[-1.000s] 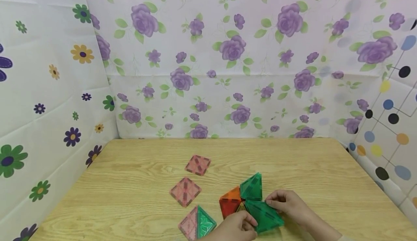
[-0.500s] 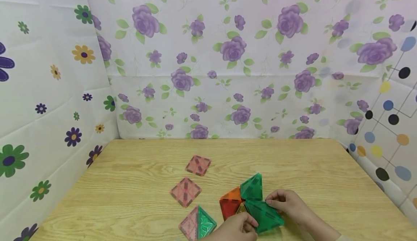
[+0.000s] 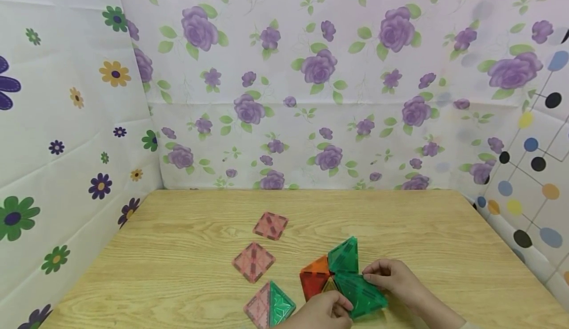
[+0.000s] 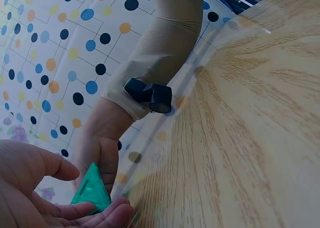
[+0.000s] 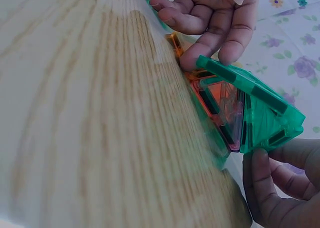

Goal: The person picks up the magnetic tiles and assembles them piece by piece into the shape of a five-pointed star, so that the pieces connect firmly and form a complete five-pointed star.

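A pinwheel-like build of translucent magnetic tiles stands on the table, with a red tile (image 3: 313, 285), an orange tile (image 3: 316, 266), a yellow tile (image 3: 330, 285) and an upper green tile (image 3: 345, 257). A larger green magnetic tile (image 3: 360, 294) slants at its right side. My right hand (image 3: 397, 282) pinches that green tile near its outer edge. From the near side, my left hand (image 3: 321, 312) reaches to it. In the right wrist view the left fingertips (image 5: 226, 54) touch the green tile's upper corner, the thumb standing apart from them.
Left of the build, two pink diamond shapes (image 3: 254, 262) (image 3: 270, 226) lie flat in a column. Nearer, a pink tile (image 3: 258, 305) and a green triangle (image 3: 281, 305) lie side by side. Patterned cloth (image 3: 284, 82) borders the wooden table (image 3: 195, 220) at back and sides.
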{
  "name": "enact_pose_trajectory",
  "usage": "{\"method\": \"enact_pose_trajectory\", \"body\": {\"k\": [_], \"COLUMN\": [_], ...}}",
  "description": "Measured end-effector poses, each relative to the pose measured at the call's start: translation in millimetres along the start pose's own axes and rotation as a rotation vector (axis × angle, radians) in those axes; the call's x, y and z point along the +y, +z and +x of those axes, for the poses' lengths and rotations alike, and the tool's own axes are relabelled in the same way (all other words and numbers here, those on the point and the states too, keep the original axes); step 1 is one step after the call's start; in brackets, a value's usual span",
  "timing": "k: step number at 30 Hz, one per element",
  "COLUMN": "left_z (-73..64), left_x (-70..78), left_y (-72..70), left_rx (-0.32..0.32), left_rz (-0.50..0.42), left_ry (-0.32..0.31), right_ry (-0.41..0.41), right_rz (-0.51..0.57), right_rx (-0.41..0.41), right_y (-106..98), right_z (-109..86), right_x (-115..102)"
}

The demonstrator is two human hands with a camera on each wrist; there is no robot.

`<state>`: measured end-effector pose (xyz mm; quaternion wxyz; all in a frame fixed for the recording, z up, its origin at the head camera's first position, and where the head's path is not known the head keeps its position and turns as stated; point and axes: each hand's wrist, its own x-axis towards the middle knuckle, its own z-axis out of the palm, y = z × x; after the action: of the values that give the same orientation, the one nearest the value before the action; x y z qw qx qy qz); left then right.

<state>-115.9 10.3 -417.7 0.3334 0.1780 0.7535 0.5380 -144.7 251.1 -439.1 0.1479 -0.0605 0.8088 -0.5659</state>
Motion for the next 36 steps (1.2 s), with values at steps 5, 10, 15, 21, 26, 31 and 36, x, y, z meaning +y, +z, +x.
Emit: {"method": "enact_pose_trajectory", "body": {"k": [5, 10, 15, 21, 26, 31, 36], "left_z": [0.8, -1.0, -2.7, -11.1, -22.1, -35.7, -43.6], "left_x": [-3.6, -3.2, -3.1, 2.7, 12.3, 21.9, 24.9], "left_y": [-1.6, -0.3, -3.8, -13.6, -29.5, -49.0, -66.7], "left_rx": [-0.040, -0.034, -0.046, -0.055, -0.072, -0.004, 0.084], "left_rz": [-0.017, -0.038, -0.011, -0.041, 0.024, 0.173, 0.320], "left_ry": [0.006, 0.007, 0.004, 0.078, 0.194, 0.302, 0.359], "right_ry": [-0.016, -0.019, -0.033, -0.013, -0.051, -0.128, -0.169], "right_rz": [-0.028, -0.025, -0.021, -0.033, -0.057, -0.114, -0.120], "right_rx": [0.011, 0.008, -0.011, -0.018, 0.051, 0.170, 0.273], "right_y": [0, 1, 0, -4, -10, -12, 0], "right_z": [-0.7, -0.6, -0.8, -5.7, -12.6, -22.0, -30.4], "right_x": [-1, -1, 0, -8, -23, -44, -64]}}
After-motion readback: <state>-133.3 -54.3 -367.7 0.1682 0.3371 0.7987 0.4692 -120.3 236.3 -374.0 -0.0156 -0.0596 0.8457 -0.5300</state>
